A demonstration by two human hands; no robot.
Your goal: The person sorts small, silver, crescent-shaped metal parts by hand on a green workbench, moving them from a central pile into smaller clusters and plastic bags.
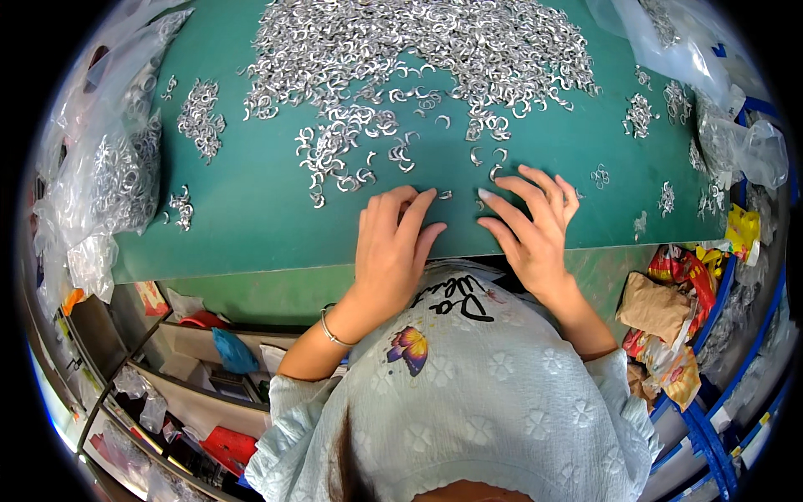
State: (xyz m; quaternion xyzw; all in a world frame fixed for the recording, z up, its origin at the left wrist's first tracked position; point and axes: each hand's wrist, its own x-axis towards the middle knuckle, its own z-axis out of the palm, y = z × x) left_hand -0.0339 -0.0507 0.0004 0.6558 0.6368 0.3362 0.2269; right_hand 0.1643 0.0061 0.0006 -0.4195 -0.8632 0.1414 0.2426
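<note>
My left hand (391, 243) rests at the front of the green tabletop (276, 238), fingers bent and thumb apart, holding nothing that I can see. Just right of its index fingertip lies a small silvery curved metal piece (445, 194). Opposite it, my right hand (535, 238) is spread with thumb and index finger apart. Another small metal piece (480, 204) is by its index fingertip; whether they touch I cannot tell. Near the right middle finger lies a crescent-shaped metal piece (495, 173). Beyond both hands spreads a large heap of such crescents (401, 42), with loose ones trailing toward me.
Smaller piles of metal pieces lie at the left (201, 117) and right (640, 115). A clear plastic bag of pieces (117, 171) stands at the left edge, another plastic bag (740, 151) at the right. Below are shelves (201, 347) and a brown paper package (654, 305).
</note>
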